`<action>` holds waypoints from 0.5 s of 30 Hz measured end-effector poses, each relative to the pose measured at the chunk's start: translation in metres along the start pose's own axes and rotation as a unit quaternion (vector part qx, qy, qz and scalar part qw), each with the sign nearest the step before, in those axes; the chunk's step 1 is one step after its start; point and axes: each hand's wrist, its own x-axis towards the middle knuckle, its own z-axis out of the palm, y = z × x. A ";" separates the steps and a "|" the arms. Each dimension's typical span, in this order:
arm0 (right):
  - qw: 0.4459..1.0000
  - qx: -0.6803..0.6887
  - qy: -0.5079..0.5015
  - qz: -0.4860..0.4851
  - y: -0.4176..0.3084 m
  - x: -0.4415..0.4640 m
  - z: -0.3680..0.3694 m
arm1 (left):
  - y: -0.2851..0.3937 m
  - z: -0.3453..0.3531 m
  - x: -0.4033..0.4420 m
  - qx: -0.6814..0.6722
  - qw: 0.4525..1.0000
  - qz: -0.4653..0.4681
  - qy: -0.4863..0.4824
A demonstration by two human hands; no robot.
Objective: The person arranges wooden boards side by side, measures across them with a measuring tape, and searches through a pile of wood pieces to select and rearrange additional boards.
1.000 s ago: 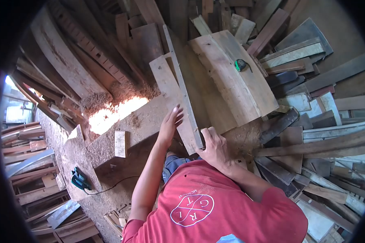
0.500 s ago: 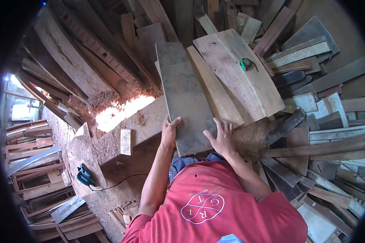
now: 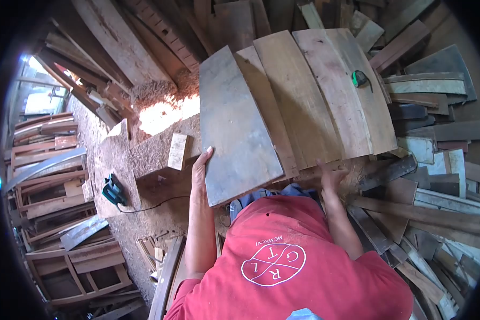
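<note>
My left hand (image 3: 200,164) grips the left edge of a dark, grey-brown wooden board (image 3: 237,128), thumb on top and the other fingers hidden underneath. The board is tilted, its right side over a narrow brown plank (image 3: 266,106). Beside that lies a wide tan plank (image 3: 298,96), then a pinkish plank (image 3: 333,85) and another pale plank (image 3: 365,101). My right hand (image 3: 332,175) is at the near end of the tan plank, thumb and fingers spread apart. Its contact with the wood is partly unclear.
A green and black tape measure (image 3: 359,79) rests on the pale planks. To the left are a small wood block (image 3: 177,151) and a teal corded power tool (image 3: 112,191). Stacked frames (image 3: 74,266) stand far left; scrap boards (image 3: 437,176) crowd the right. Sawdust (image 3: 160,88) lies behind.
My right hand has left the dark board and moved right to the planks' near end. The dark board has tilted and shifted left. More of the tan plank shows, and a narrow brown plank is visible.
</note>
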 end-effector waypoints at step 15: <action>0.869 0.341 -0.324 0.155 0.059 0.012 -0.002 | 0.048 0.029 0.021 0.009 0.998 0.031 0.059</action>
